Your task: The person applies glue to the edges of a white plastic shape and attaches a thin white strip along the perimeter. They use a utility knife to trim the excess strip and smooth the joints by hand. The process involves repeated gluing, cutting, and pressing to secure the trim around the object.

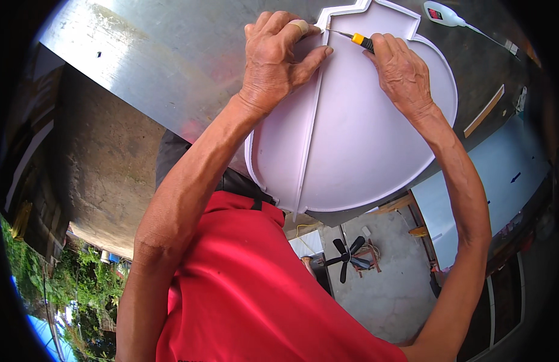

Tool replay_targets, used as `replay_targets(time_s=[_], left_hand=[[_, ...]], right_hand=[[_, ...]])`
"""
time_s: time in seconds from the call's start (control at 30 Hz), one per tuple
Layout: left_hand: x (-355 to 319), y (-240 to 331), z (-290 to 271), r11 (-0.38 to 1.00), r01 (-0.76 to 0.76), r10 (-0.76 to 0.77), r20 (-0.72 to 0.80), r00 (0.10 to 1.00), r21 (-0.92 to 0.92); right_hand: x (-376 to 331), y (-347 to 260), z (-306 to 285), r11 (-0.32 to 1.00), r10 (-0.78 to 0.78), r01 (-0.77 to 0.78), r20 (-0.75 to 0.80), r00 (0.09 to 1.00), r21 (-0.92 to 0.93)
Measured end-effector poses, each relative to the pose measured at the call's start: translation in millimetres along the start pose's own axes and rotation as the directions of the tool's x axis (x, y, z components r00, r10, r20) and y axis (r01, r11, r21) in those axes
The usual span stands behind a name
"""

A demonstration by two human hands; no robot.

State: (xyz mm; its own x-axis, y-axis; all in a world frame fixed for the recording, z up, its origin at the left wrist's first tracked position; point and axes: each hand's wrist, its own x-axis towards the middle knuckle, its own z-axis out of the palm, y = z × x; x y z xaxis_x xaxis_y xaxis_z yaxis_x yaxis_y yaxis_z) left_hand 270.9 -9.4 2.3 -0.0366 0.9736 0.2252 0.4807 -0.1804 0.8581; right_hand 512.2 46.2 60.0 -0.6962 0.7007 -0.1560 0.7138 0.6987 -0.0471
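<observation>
A large white rounded shell (364, 139) with a raised rim and a stepped, angular top lies on the metal table. A thin white strip (308, 136) runs lengthwise across it, standing on edge. My left hand (276, 60) is at the strip's far end, its fingers bent against it and the thumb reaching across; one finger wears a pale wrap. My right hand (402, 72) is closed around the black-and-yellow handle of a screwdriver (358, 40). Its thin shaft points left, the tip at the strip's far end beside my left fingertips.
A white squeeze bottle (444, 14) with a long thin nozzle lies at the far right of the metal table (134, 66), above a narrow wooden strip (483, 111). A light-blue sheet (482, 187) is to the right. A black-bladed fan (346, 256) stands on the floor below.
</observation>
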Motion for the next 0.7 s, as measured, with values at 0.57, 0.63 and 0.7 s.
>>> replay_targets(time_s=[0.57,0.63,0.7], left_hand=[[3.8,0.2,-4.6,0.997,-0.006,0.003,0.039,0.999,0.072],[1.6,2.8,-2.8,0.998,0.006,-0.008,0.041,0.999,0.058],[1.8,3.7,-5.1,0.998,0.013,-0.016,0.045,0.999,0.064]], right_hand=[[5.2,4.7,-1.0,0.995,-0.046,0.052,0.069,0.997,-0.087],[3.5,3.3,-6.2,0.994,-0.048,0.056,0.089,0.995,-0.095],[4.1,2.8,-6.2,0.989,-0.065,0.079,0.117,0.991,-0.122]])
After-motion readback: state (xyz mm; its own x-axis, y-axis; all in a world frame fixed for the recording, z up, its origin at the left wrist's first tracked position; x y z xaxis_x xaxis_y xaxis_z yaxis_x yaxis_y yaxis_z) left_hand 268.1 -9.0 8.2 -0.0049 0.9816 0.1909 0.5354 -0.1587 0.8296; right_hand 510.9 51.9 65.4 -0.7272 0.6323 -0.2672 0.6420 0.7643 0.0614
